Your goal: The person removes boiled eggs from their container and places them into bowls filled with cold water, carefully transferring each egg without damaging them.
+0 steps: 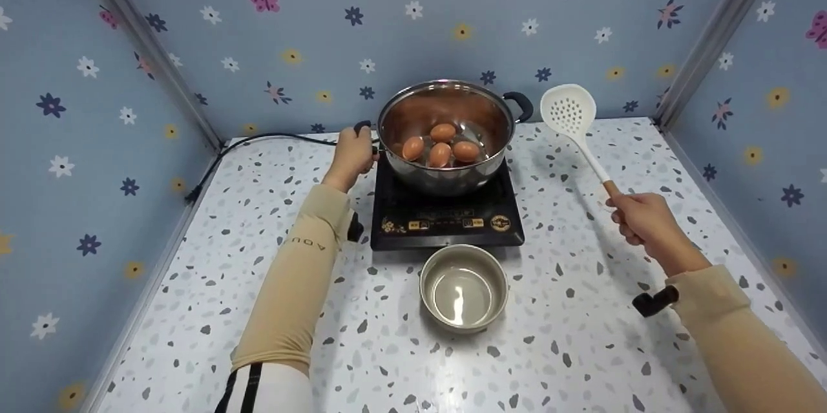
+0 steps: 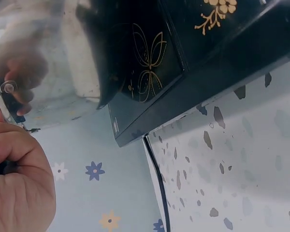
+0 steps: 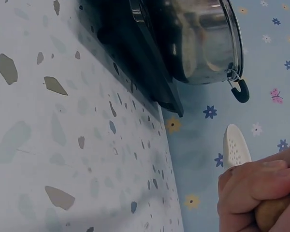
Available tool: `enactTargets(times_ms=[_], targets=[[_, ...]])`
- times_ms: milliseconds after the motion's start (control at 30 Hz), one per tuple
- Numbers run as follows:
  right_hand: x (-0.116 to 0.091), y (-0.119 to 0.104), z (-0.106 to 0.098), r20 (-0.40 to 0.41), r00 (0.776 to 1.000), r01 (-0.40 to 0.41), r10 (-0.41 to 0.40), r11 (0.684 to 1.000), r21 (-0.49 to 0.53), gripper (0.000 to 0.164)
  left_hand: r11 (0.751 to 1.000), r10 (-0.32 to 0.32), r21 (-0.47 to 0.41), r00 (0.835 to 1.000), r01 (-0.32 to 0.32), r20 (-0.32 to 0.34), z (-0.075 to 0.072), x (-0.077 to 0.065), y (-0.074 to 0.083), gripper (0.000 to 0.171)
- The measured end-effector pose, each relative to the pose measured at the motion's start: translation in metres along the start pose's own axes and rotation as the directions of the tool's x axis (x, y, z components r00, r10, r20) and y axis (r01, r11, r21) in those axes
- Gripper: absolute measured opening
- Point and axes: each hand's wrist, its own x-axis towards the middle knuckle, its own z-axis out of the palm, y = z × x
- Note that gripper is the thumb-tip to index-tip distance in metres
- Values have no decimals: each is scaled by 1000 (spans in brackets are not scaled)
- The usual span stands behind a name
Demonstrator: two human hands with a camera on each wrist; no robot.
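My left hand [image 1: 353, 153] grips the black left handle [image 1: 363, 126] of a steel pot [image 1: 446, 175], its fingers curled round it in the left wrist view too. Several brown eggs [image 1: 440, 155] lie at the bottom of the pot. Out to the right, my right hand [image 1: 648, 224] holds a white slotted spoon [image 1: 568, 110] by its wooden handle [image 1: 610, 188], with the perforated head raised and pointing away from me. In the right wrist view the fingers wrap the handle, and part of the perforated head [image 3: 235, 145] shows beyond them.
The pot stands on a black induction cooker [image 1: 446, 225], whose black cord [image 1: 271, 136] runs left to a plug. In front of the cooker sits a grey-beige bowl [image 1: 463, 289] on the speckled table [image 1: 568, 348]. Flower-patterned walls [image 1: 413, 31] close in the back and both sides.
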Motion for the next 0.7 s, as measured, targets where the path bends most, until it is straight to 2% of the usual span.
enactTargets(times_ms=[267,700], targets=[[-7,-17,-13,-15,999,28,-29,997,-71,47,1000,9,23,1000,-8,-12,0,2,1,25],[-12,-40,-25,-21,999,44,-46,996,-78,30,994,-19,109,998,25,-60,3,0,-1,29]])
